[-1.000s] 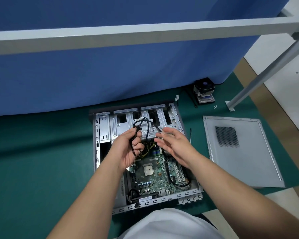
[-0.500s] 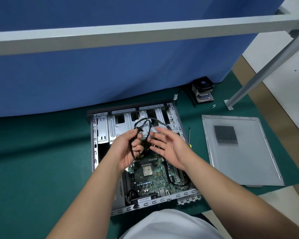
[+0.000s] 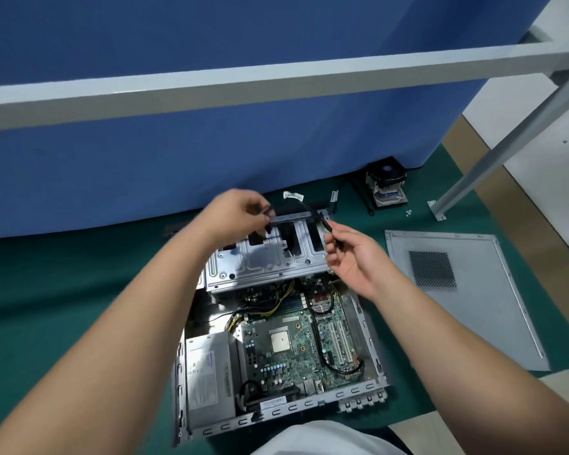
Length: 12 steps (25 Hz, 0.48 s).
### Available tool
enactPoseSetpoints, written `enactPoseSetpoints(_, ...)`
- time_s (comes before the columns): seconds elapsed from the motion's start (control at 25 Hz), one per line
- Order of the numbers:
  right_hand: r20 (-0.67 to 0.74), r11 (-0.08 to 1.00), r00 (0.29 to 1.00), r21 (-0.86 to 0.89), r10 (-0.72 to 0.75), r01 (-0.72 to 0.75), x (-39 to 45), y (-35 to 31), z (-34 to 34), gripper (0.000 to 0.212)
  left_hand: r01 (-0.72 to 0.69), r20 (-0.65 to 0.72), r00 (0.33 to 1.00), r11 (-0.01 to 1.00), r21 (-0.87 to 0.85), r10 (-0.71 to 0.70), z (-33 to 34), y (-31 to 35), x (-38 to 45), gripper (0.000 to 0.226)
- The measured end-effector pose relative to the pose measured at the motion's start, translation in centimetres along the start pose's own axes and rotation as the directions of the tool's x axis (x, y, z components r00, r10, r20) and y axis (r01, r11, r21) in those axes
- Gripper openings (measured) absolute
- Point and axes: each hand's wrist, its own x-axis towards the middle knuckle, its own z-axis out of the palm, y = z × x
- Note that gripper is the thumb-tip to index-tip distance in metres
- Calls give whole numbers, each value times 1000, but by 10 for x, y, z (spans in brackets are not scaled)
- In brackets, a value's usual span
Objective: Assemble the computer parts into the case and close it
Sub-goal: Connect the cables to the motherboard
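You're holding both hands up over the far end of the open grey metal computer case (image 3: 368,326), which is lying flat on the green mat (image 3: 63,307). Your left hand (image 3: 235,210) is curling its fingers around one end of a thin black cable (image 3: 311,210), pinching it near a dark connector at your fingertips (image 3: 267,214). Your right hand (image 3: 352,254) is pinching the other stretch of that same cable between thumb and forefinger, the remaining fingers loosely bent. The cable is running between your two sets of fingers, and a white tag (image 3: 291,194) is sticking up from it just beyond them.

Right beneath your fingers the silver perforated drive cage (image 3: 263,261) is sitting across the case. Nearer to you than your fingers, the green motherboard (image 3: 289,353) is lying in the case with its square silver processor (image 3: 280,341) showing, and the grey boxy power supply (image 3: 207,372) is sitting just beside it on your left-hand side.

Out past your right fingers, well apart, the flat grey side panel with a mesh vent (image 3: 457,290) is lying on the mat. Beyond your fingers, near the blue partition (image 3: 211,142), the black fan cooler (image 3: 386,187) is resting.
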Motion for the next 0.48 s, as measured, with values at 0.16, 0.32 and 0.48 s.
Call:
enactPoseSetpoints(0.16, 72, 981, 997, -192, 19, -5, 3, 5, 4, 29, -145, -79, 973, 837, 528, 218, -15, 6, 45, 28)
enactPoseSetpoints(0.32, 21, 952, 997, -301, 68, -58, 5, 22, 13, 25, -85, -40, 985, 675, 733, 167, 6, -22, 69, 40)
enactPoseSetpoints(0.48, 7, 938, 995, -333, 104, -96, 8, 37, 12, 24, 4, -81, 995, 793, 609, 57, 27, -53, 71, 42)
